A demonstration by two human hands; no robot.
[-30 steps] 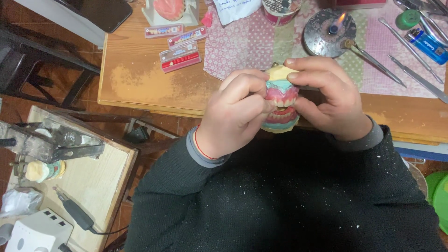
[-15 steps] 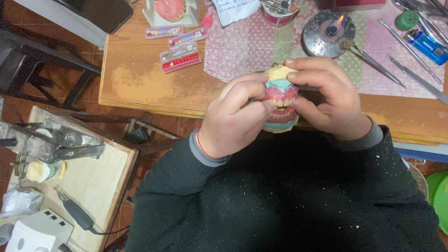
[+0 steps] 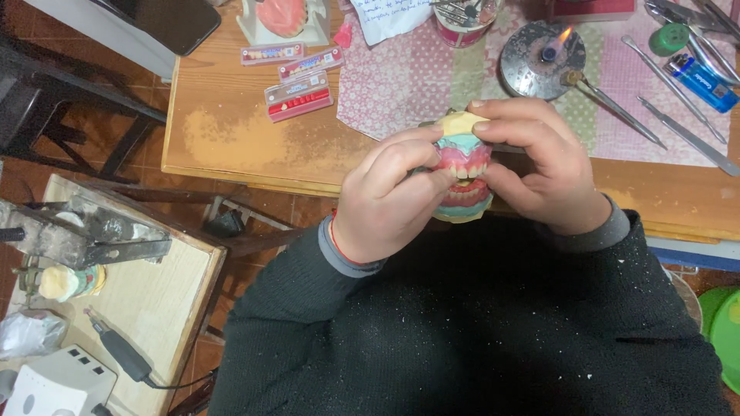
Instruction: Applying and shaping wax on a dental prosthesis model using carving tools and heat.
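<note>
Both my hands hold a dental model [image 3: 462, 173] with yellow plaster bases, teal and pink wax gums and white teeth, upper and lower halves closed together. My left hand [image 3: 385, 196] wraps its left side, thumb near the teeth. My right hand [image 3: 539, 173] grips the right side, index finger on the top base. The model hangs above the near edge of the wooden table [image 3: 231, 146].
On the table: a lit burner flame in a metal dish [image 3: 543, 58], metal hand tools [image 3: 647, 115], a blue lighter [image 3: 697, 81], tooth cards [image 3: 297, 88], patterned cloth [image 3: 408, 77]. At lower left a side bench [image 3: 146, 308] carries a metal articulator [image 3: 77, 239], a handpiece [image 3: 119, 354] and a white box [image 3: 54, 385].
</note>
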